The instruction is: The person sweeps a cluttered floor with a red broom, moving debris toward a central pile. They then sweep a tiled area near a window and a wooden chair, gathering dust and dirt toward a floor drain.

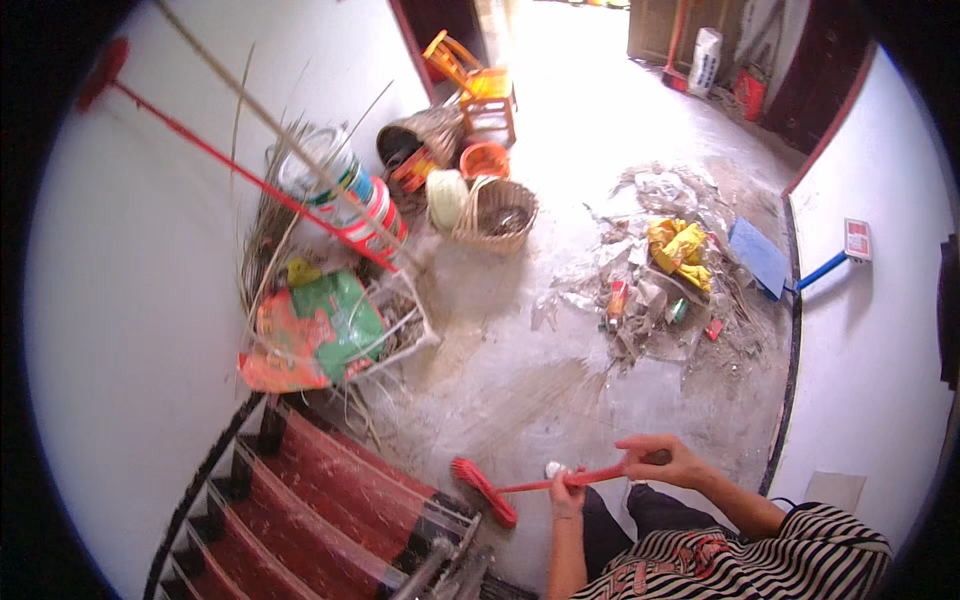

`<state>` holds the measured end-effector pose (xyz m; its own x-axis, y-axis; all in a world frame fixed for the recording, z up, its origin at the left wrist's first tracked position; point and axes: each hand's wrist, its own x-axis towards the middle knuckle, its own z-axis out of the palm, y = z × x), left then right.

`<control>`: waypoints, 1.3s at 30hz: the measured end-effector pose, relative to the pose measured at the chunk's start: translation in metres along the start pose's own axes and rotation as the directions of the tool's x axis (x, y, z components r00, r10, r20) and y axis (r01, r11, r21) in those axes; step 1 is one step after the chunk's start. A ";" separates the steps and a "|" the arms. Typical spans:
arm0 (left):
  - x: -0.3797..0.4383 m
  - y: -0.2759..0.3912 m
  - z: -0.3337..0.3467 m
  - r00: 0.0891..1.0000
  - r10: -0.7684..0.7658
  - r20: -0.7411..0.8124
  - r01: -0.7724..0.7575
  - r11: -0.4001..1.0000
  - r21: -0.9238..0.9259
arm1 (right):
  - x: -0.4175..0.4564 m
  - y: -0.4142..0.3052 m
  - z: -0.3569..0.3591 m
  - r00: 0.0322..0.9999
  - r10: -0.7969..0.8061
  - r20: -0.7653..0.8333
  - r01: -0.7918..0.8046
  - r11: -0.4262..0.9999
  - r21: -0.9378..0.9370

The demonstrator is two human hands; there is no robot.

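A red broom (487,493) is held low over the concrete floor, its bristle head left of my hands, beside the top of the stairs. My left hand (568,493) is wrapped around the handle partway along. Near the handle's end, my right hand (664,461) holds it, with the dark tip showing by the fingers. Ahead and to the right lies a heap of rubbish (652,330) with plastic wrappers, a yellow bag (679,251), a red bottle (616,304) and dust. A blue dustpan (759,257) rests between the heap and the right wall.
Red-covered stairs (322,487) descend at lower left. A long-handled red brush (202,146) and a pole (277,127) lean across stacked buckets (337,187). Nearby are a bin with an orange-green bag (322,330), a wicker basket (499,225) and wooden chairs (487,86). A bright doorway is ahead.
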<state>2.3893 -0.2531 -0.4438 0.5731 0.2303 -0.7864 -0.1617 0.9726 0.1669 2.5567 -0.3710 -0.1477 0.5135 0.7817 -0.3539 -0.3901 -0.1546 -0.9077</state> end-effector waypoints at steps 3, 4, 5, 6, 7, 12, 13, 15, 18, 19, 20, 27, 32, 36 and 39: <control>0.019 -0.051 0.047 0.968 -0.252 -0.005 0.251 0.963 0.101 | -0.046 -0.020 -0.041 0.985 -0.054 -0.166 0.052 0.998 -0.018; 0.013 -0.074 0.076 0.966 -0.254 0.047 0.246 0.960 0.138 | -0.063 -0.023 -0.058 0.971 -0.062 -0.231 0.060 0.998 -0.017; 0.004 -0.097 0.113 0.961 -0.258 0.103 0.239 0.956 0.170 | -0.080 -0.029 -0.074 0.953 -0.070 -0.294 0.067 0.998 -0.020; 0.010 -0.114 0.131 0.958 -0.257 0.127 0.232 0.955 0.184 | -0.093 -0.035 -0.083 0.944 -0.086 -0.319 0.074 0.996 -0.052; 0.016 -0.131 0.147 0.955 -0.257 0.150 0.225 0.954 0.198 | -0.105 -0.040 -0.092 0.933 -0.102 -0.345 0.078 0.993 -0.083; 0.067 -0.185 0.209 0.834 -0.496 0.243 0.388 0.839 0.381 | -0.148 -0.057 -0.117 0.862 -0.213 -0.459 0.137 0.971 -0.194; 0.060 -0.204 0.228 0.792 -0.556 0.251 0.437 0.804 0.404 | -0.164 -0.057 -0.125 0.830 -0.240 -0.503 0.160 0.967 -0.197; 0.025 -0.252 0.258 0.793 -0.559 0.243 0.428 0.795 0.430 | -0.201 -0.056 -0.143 0.735 -0.348 -0.582 0.203 0.932 -0.300; -0.007 -0.299 0.274 0.758 -0.608 0.236 0.419 0.731 0.538 | -0.272 -0.053 -0.169 0.561 -0.517 -0.647 0.206 0.844 -0.495; -0.032 -0.320 0.281 0.764 -0.599 0.240 0.385 0.722 0.575 | -0.303 -0.053 -0.175 0.507 -0.509 -0.695 0.163 0.849 -0.503; -0.040 -0.335 0.276 0.766 -0.602 0.225 0.369 0.699 0.612 | -0.333 -0.059 -0.176 0.515 -0.447 -0.732 0.028 0.862 -0.507; -0.143 -0.418 0.159 0.525 -0.851 -0.035 0.452 0.244 0.858 | -0.458 0.029 -0.139 0.373 0.500 -0.781 -0.920 0.312 -0.239; -0.143 -0.405 0.067 0.278 -0.824 -0.494 0.230 -0.442 0.867 | -0.497 0.102 -0.054 0.358 0.576 -0.734 -0.832 0.554 0.028; -0.139 -0.365 0.052 0.233 -0.788 -0.569 0.169 -0.543 0.822 | -0.517 0.154 0.038 0.153 0.664 -0.732 -0.679 0.609 0.410; -0.121 -0.337 0.069 0.488 -0.709 -0.509 0.148 -0.507 0.849 | -0.514 0.163 0.092 0.024 0.707 -0.707 -0.597 0.577 0.558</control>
<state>2.4297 -0.6071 -0.3635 -0.0141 -0.5934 -0.8048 0.8489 -0.4324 0.3039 2.1586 -0.7422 -0.0936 0.2763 -0.5178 -0.8097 -0.9577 -0.2188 -0.1868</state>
